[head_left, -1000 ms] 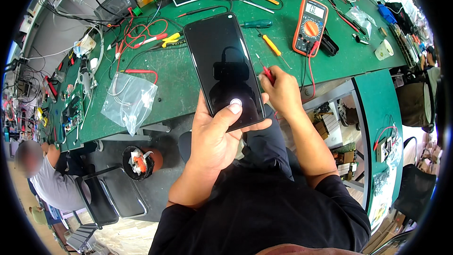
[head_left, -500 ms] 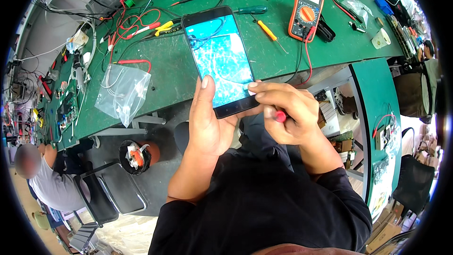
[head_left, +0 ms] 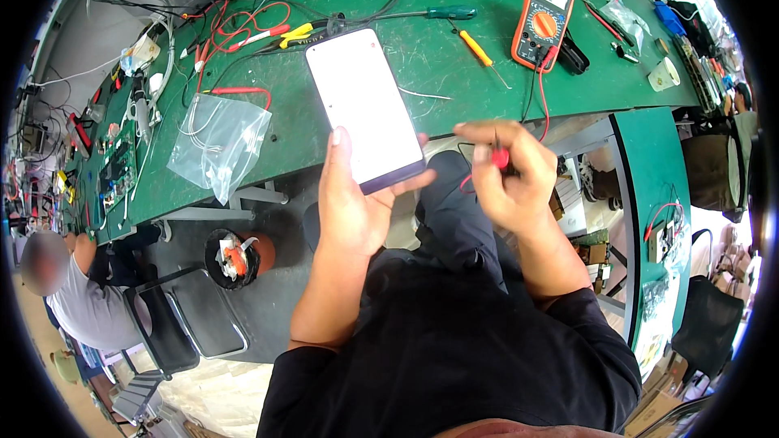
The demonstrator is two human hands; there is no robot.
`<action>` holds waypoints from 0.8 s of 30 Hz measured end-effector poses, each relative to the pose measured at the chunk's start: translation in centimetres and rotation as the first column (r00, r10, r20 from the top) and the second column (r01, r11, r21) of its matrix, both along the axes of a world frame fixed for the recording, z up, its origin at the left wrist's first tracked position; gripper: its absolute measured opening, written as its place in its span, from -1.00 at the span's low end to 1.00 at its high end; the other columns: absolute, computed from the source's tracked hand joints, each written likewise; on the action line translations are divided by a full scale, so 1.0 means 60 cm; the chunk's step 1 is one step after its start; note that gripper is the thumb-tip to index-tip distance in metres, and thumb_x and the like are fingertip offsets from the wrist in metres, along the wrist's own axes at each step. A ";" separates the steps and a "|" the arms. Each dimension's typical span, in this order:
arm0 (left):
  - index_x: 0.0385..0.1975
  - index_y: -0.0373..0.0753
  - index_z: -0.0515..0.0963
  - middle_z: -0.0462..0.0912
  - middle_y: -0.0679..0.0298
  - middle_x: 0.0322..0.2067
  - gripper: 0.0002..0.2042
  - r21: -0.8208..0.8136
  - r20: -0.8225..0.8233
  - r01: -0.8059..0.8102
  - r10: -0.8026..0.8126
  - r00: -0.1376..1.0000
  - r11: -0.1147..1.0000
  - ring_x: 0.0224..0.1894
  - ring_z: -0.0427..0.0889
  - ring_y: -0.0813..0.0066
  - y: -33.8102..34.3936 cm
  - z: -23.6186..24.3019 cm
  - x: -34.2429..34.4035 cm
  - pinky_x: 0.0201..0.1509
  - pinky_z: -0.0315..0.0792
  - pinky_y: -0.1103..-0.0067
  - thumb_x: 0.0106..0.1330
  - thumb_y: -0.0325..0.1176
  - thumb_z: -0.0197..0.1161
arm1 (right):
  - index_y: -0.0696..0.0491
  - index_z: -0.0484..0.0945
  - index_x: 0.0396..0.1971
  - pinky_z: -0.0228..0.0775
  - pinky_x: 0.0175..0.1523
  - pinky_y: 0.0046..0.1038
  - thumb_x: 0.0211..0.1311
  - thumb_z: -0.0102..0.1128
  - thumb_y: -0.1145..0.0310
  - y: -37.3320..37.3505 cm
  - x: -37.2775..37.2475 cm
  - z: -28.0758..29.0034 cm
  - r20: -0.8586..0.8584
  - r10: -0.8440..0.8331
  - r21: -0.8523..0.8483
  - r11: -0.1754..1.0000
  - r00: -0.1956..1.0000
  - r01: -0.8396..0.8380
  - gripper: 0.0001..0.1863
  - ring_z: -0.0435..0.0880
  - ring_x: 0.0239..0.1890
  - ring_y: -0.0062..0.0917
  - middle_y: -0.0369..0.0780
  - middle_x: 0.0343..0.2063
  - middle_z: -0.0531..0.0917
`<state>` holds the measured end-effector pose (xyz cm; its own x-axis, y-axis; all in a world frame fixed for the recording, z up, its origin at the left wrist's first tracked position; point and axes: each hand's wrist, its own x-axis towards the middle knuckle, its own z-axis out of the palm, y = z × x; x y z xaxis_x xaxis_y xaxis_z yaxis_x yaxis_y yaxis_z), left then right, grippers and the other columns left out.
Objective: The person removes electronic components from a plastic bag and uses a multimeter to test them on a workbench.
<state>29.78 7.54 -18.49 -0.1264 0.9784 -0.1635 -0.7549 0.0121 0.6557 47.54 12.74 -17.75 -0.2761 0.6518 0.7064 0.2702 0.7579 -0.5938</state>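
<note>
A smartphone [head_left: 369, 105] with a lit, almost wholly white screen lies in my left hand [head_left: 353, 207], which is closed around its lower end. My thumb rests along the left edge and the fingers come round behind to the right side. To the right of the phone, apart from it, my right hand [head_left: 519, 182] is curled around a red test probe [head_left: 500, 158] with a thin dark tip pointing up. A bit of red cable shows beside the fingers. The index finger reaches toward the phone without touching it.
On the green bench lie an orange multimeter [head_left: 542, 23], a yellow-handled pick [head_left: 476, 47], a green screwdriver [head_left: 451, 13], yellow-handled pliers [head_left: 299, 34] and a clear plastic bag [head_left: 219, 142]. A bin [head_left: 239, 259] stands below. At left sits another person [head_left: 97, 308].
The phone screen has gone from a blue picture to white. My right hand has drawn back from the screen toward the right, still holding the probe.
</note>
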 end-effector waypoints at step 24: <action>0.26 -0.48 0.16 0.49 -0.02 0.06 -0.30 0.005 -0.977 -0.365 0.083 0.197 0.931 0.08 0.53 0.23 0.041 -0.039 -0.142 0.11 0.40 0.43 0.48 0.14 -0.32 | 0.13 0.48 -0.32 0.50 -0.26 -0.10 0.14 0.20 0.35 0.115 -0.034 -0.086 0.610 -0.163 -0.184 0.923 0.776 0.338 -0.81 0.63 -0.35 -0.05 -0.05 -0.33 0.55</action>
